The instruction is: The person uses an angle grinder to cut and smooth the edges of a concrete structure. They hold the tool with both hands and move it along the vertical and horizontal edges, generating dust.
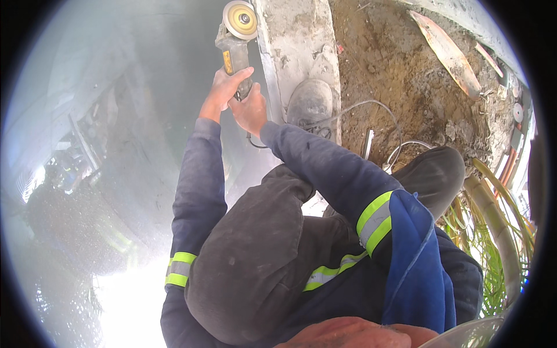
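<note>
Both of my hands are closed around the body of a dusty grey angle grinder, with its round disc at the far end. My left hand wraps the grinder's body from the left, below a yellow label. Just behind it, my right hand grips the rear of the handle. The disc lies against the left edge of a pale concrete ledge. Whether the disc is spinning cannot be made out.
My dusty boot rests on the ledge. A thin cable loops across the dirt to the right. Farther right lie a long weathered board and a leafy plant. Hazy dust hangs over the left side.
</note>
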### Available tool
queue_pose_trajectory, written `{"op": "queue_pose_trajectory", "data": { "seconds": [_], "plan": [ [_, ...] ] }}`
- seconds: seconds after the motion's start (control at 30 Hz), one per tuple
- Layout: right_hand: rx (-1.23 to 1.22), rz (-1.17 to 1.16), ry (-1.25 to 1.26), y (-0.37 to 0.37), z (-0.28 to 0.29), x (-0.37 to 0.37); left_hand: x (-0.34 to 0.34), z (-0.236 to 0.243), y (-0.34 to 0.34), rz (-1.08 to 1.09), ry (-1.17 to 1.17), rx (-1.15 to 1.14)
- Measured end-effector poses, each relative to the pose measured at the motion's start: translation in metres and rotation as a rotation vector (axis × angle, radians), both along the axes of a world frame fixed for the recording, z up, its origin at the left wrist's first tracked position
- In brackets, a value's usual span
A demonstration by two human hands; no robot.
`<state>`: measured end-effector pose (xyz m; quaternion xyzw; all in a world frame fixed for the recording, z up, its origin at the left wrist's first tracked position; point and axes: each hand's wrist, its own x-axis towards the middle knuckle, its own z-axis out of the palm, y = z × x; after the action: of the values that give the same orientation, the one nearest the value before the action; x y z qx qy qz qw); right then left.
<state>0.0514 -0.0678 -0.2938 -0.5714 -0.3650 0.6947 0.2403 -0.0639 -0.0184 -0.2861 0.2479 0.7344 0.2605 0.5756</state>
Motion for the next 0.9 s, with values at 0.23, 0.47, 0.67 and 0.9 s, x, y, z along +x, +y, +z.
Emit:
{"op": "queue_pose_trajectory", "data": {
  "seconds": [0.23,0.47,0.67,0.9],
  "plan": [
    [0.001,-0.03,-0.032,0.009,0.0,-0.007,-0.006,-0.003,0.012,0.008,0.003,-0.057],
    [-0.036,-0.019,0.009,0.003,0.005,-0.003,-0.005,0.0,0.002,0.017,-0.028,-0.032],
    [-0.02,0.016,0.003,-0.02,0.008,0.002,0.003,0.012,-0.02,0.056,-0.02,-0.039],
    [-0.027,0.026,0.005,-0.023,0.013,0.004,0.004,0.013,-0.026,0.055,0.001,-0.028]
  ]
}}
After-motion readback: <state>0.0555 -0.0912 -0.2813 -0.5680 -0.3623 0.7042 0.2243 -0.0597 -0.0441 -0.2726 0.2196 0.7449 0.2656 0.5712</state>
